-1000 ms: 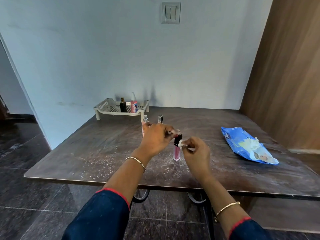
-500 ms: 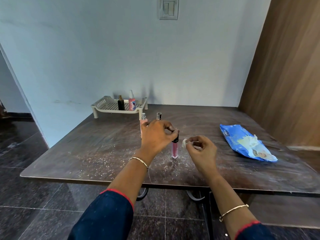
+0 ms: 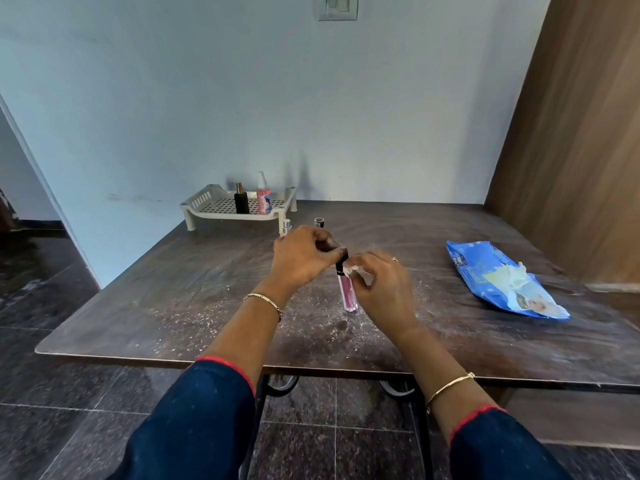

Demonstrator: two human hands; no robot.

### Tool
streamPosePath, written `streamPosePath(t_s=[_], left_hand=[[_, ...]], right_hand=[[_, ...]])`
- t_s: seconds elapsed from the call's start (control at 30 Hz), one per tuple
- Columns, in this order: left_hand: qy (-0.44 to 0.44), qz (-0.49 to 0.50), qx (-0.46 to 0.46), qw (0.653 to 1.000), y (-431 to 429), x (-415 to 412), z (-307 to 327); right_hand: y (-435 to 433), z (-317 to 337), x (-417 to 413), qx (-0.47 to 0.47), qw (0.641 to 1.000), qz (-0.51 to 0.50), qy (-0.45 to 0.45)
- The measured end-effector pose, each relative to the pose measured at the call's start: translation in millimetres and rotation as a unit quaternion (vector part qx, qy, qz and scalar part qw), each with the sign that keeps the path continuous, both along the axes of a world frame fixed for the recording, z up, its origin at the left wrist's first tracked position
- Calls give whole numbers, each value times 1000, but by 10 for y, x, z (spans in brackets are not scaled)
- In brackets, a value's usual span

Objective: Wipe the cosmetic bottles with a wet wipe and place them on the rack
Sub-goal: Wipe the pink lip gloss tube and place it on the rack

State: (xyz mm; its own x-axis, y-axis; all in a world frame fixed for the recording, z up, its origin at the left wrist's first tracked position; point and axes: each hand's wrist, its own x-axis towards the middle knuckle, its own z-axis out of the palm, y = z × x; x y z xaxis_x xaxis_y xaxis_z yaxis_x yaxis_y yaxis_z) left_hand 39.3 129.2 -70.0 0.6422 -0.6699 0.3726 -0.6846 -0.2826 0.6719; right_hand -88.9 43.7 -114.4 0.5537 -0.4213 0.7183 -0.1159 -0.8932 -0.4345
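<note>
Two hands mid-frame — left hand pinches the cap of the lip gloss tube, right hand brings its pinched wet wipe back against it, so wiping's still going.

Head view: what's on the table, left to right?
Black bottle → pink spray bottle, both on the rack → left hand → lip gloss tube → right hand gripping a wet wipe → blue wipes pack.
</note>
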Motion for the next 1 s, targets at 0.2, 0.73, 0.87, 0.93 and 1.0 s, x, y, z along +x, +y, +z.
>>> streamPosePath(t_s=[0.2, 0.73, 0.87, 0.93, 1.0], left_hand=[[5, -7, 16, 1000, -48, 62, 24], [46, -32, -18, 998, -10, 167, -85], [41, -41, -38, 998, 24, 149, -132], [41, -49, -44, 997, 42, 150, -144], [40, -53, -49, 997, 55, 139, -144]], right_hand=[[32, -93, -54, -44, 998, -9, 45], [134, -264, -258, -101, 968, -5, 229], [80, -208, -316, -4, 982, -24, 190], [33, -157, -338, 52, 991, -46, 114], [5, -102, -314, 53, 995, -44, 71]])
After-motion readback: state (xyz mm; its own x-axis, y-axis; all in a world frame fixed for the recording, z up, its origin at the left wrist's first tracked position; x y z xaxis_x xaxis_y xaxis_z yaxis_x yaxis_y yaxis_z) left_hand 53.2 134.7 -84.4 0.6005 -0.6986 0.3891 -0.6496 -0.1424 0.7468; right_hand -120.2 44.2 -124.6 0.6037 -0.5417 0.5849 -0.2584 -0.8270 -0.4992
